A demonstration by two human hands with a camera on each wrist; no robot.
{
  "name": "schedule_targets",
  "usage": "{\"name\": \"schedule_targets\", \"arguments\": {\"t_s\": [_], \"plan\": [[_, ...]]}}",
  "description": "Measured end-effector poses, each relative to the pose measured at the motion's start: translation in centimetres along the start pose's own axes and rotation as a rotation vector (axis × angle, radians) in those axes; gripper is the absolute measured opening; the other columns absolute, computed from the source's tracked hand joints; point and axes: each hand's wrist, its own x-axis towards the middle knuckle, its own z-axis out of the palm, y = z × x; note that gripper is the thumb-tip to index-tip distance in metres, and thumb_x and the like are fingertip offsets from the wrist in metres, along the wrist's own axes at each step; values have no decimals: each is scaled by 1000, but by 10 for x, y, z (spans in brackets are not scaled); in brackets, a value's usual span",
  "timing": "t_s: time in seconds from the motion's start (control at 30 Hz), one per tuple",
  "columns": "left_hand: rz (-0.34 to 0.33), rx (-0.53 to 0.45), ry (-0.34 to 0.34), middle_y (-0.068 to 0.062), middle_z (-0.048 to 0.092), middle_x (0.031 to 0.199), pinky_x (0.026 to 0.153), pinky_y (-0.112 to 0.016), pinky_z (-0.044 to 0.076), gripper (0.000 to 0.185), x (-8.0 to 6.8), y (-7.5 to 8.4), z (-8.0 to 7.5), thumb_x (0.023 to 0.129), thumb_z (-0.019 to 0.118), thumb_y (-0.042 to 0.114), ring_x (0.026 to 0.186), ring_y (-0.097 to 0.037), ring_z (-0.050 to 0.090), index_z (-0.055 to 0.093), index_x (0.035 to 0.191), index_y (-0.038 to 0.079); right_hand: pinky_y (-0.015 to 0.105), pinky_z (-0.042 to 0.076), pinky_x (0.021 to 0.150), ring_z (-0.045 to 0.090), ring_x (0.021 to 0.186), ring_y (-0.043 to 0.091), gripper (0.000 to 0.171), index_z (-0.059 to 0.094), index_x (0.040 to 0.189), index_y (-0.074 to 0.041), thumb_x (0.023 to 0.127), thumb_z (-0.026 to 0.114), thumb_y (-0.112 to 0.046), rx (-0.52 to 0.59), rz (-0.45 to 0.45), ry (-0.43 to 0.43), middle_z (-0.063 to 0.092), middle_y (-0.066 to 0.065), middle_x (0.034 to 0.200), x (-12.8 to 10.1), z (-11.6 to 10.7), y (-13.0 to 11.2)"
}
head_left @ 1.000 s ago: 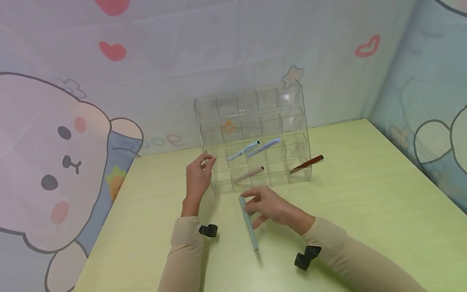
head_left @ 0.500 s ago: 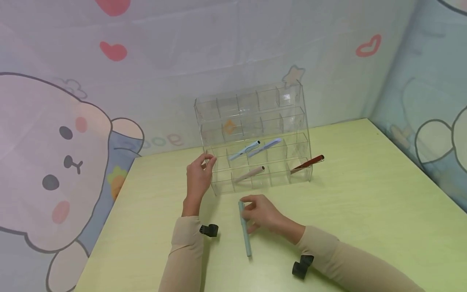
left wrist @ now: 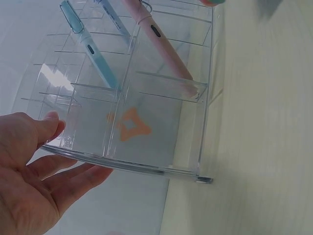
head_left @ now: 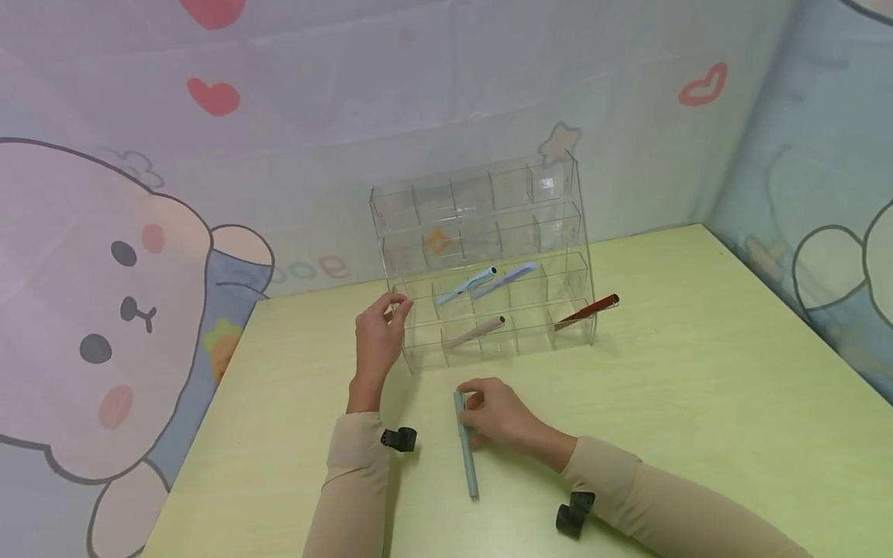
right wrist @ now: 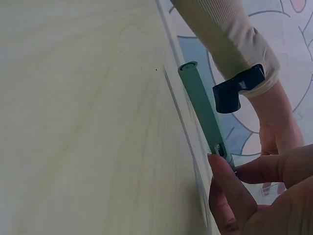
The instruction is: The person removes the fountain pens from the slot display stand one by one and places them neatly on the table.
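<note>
A clear acrylic pen rack (head_left: 471, 195) with tiers of compartments stands on the table by the back wall. My left hand (head_left: 377, 341) holds its left side panel, thumb on one face and fingers on the other in the left wrist view. In front of the rack, my right hand (head_left: 504, 417) pinches a green fountain pen (head_left: 467, 459) close to its clip end, the other end pointing toward me. Tilted in the rack are a light blue pen (head_left: 466, 287), a purple pen (head_left: 505, 280), a pinkish pen (left wrist: 166, 49) and a dark red pen (head_left: 587, 311).
The pale yellow table (head_left: 698, 434) runs under both forearms. Behind it hangs a cartoon-printed backdrop (head_left: 300, 139). Small black camera mounts (head_left: 400, 439) sit at both wrists. The dark red pen sticks out past the rack's right side.
My right hand has drawn a little toward me and to the left with the green pen, whose near end has swung left. The left hand keeps its place at the rack.
</note>
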Motion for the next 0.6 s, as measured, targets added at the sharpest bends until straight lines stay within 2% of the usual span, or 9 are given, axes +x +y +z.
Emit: {"name": "schedule_targets", "arguments": {"t_s": [0.13, 0.6], "plan": [[-2, 1, -2, -17, 68, 122, 90, -53, 54, 21, 0, 0, -1, 100, 65, 26, 104, -43, 67, 72, 103, 7, 37, 60, 59, 64, 73, 21, 47, 53, 133, 11, 88, 63, 8, -20, -7, 6, 57, 17, 99, 0, 0, 0], [25, 10, -2, -17, 68, 122, 89, -54, 54, 21, 1, -2, 0, 101, 63, 25, 103, -44, 67, 72, 103, 6, 31, 58, 55, 67, 59, 19, 45, 56, 128, 14, 84, 65, 8, -214, -32, -11, 57, 13, 91, 3, -2, -1]]}}
